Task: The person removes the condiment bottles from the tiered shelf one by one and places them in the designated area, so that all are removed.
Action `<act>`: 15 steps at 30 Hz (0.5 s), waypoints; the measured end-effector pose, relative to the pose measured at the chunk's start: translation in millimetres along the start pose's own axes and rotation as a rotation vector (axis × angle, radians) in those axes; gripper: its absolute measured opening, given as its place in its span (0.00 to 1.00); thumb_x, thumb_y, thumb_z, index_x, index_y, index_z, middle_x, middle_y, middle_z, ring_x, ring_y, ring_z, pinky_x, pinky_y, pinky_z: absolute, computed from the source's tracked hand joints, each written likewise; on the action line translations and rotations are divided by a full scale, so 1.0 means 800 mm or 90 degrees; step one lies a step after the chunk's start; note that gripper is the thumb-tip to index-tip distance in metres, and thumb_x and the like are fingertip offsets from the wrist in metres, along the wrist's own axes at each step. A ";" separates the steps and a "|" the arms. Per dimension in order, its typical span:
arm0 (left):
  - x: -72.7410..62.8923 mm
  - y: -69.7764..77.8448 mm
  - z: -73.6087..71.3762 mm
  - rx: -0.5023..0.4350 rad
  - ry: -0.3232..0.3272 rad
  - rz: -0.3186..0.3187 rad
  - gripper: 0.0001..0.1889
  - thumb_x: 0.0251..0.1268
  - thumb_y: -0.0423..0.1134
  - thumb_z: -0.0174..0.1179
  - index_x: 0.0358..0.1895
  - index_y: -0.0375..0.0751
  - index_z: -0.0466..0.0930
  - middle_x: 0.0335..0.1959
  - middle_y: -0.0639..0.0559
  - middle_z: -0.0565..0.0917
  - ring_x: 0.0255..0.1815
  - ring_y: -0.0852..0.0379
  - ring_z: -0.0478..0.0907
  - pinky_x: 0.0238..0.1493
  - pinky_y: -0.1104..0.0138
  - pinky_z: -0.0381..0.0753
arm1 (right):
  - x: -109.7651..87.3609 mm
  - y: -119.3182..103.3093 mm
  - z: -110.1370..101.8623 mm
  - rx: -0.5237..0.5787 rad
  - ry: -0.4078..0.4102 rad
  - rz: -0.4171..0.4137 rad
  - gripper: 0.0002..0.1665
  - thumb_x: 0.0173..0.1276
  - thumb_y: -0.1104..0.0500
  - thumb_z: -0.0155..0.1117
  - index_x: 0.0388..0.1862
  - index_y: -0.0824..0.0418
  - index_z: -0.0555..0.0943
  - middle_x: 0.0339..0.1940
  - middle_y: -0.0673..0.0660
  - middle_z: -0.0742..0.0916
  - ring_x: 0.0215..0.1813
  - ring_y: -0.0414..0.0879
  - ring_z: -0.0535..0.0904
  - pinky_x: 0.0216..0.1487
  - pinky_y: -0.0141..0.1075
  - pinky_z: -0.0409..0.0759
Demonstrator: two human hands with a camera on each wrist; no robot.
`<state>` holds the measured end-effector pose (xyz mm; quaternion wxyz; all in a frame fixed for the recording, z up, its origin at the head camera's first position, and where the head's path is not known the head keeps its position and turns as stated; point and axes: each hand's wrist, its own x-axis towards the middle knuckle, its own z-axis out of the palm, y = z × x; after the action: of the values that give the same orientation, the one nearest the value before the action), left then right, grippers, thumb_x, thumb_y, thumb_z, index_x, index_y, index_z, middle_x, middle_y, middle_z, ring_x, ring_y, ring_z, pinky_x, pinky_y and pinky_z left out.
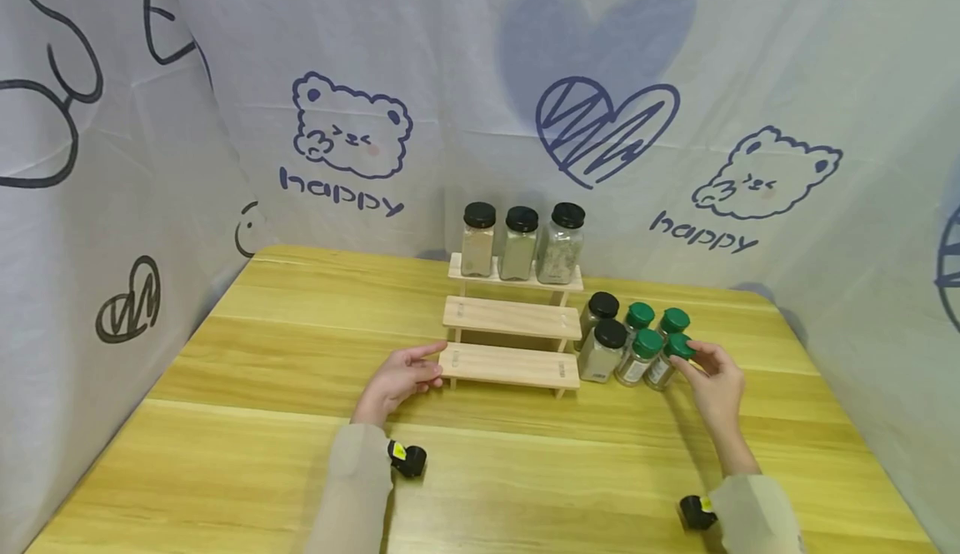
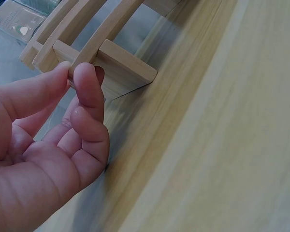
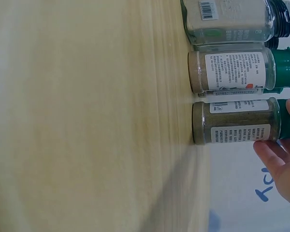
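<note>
A three-step wooden rack (image 1: 510, 364) stands on the table. My left hand (image 1: 401, 381) is at the left end of its lowest step; in the left wrist view, thumb and forefinger pinch the step's edge (image 2: 89, 50). With thumb and fingertips about its green cap, my right hand (image 1: 712, 379) holds the front right spice jar (image 1: 660, 369). This jar (image 3: 239, 121) stands upright, brownish-green powder showing between its white labels. Other green-capped jars (image 1: 633, 362) are grouped beside it. Two black-capped jars (image 1: 600, 358) stand between them and the rack.
Three black-capped spice jars (image 1: 519, 250) are lined up on the rack's top step. The middle step (image 1: 510, 318) and lowest step carry no jars. A printed white cloth (image 1: 465, 121) hangs behind the wooden table (image 1: 525, 479) and at both sides.
</note>
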<state>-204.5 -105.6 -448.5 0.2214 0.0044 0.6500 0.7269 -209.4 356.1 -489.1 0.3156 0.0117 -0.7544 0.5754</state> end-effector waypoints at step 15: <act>0.000 0.000 0.000 0.002 0.002 0.003 0.25 0.62 0.26 0.51 0.63 0.34 0.62 0.25 0.52 0.80 0.25 0.62 0.76 0.25 0.74 0.70 | -0.003 -0.021 0.000 -0.053 -0.002 -0.035 0.16 0.51 0.68 0.69 0.41 0.65 0.80 0.40 0.51 0.82 0.42 0.35 0.76 0.36 0.21 0.74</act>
<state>-204.8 -105.4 -448.5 0.2188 0.0049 0.6515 0.7264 -201.2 349.8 -475.4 0.3300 0.0203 -0.7775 0.5349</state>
